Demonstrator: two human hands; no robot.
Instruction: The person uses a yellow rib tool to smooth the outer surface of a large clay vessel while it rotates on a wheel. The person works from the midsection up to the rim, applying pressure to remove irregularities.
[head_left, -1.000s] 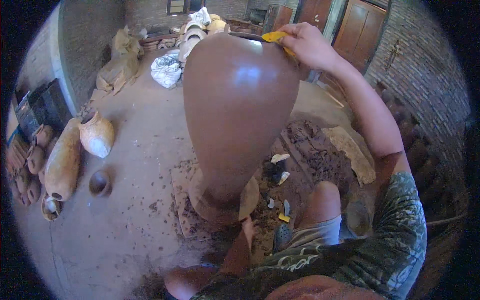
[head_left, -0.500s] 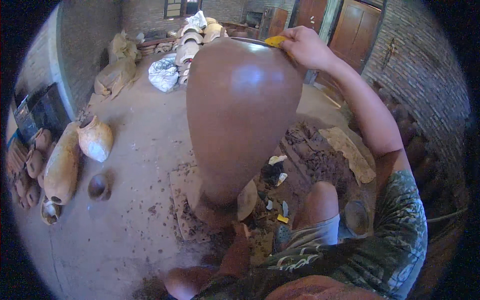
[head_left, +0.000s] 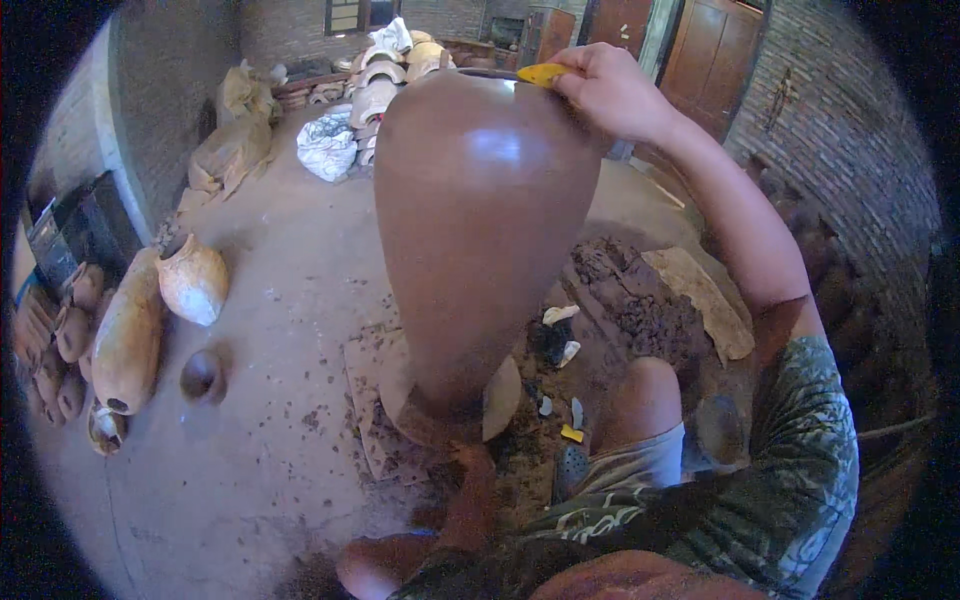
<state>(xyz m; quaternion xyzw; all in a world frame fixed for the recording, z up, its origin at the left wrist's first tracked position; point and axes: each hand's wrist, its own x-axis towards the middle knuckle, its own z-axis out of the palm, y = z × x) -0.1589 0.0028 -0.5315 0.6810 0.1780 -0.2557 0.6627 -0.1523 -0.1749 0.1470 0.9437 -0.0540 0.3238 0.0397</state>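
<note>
A tall brown wet-clay vase (head_left: pixel 480 220) stands on a round clay-smeared base (head_left: pixel 430 420) on the floor in front of me. My right hand (head_left: pixel 610 95) reaches over its shoulder to the rim and pinches a small yellow scraper (head_left: pixel 540 73) flat against the rim's edge. My bare right knee (head_left: pixel 640 390) is beside the vase. Another bare limb (head_left: pixel 465 500) stretches from the lower edge to the base; I cannot tell if it is a leg or an arm. My left hand does not show.
Clay lumps and small tools (head_left: pixel 560 330) lie right of the vase, next to a flat slab (head_left: pixel 700 295). Pale unfired pots (head_left: pixel 190 280) and jars (head_left: pixel 125 340) lie at the left. Sacks (head_left: pixel 325 145) and stacked ware (head_left: pixel 385 70) stand at the back, before wooden doors (head_left: pixel 715 50).
My right hand stays at the rim with the yellow scraper. The view has shifted a little, so the vase sits slightly further right and lower in the picture.
</note>
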